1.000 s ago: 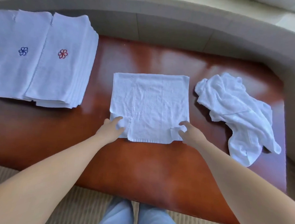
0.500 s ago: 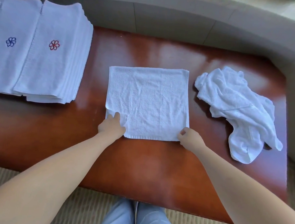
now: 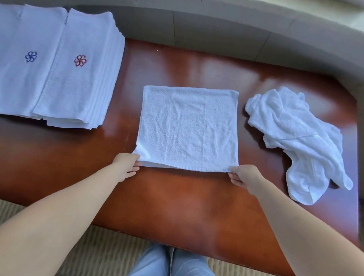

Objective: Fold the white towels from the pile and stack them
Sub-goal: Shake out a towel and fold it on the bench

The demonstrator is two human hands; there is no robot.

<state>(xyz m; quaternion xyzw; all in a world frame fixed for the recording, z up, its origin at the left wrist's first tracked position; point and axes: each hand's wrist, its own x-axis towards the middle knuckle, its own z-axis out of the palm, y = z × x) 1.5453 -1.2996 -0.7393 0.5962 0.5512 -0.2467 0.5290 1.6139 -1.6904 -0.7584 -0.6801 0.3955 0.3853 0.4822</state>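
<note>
A white towel lies spread flat as a square in the middle of the red-brown table. My left hand pinches its near left corner, which is lifted slightly off the wood. My right hand pinches the near right corner. To the right lies a crumpled pile of white towels. At the far left sit two side-by-side stacks of folded towels, one topped with a blue flower mark, the other with a red one.
A grey cushioned ledge curves round the table's far and right sides. The near table edge runs above a beige ribbed carpet, where my blue-trousered legs show.
Both hands slid from resting on the towel's near edge out to its two near corners and took hold of them. The near left corner has risen a little.
</note>
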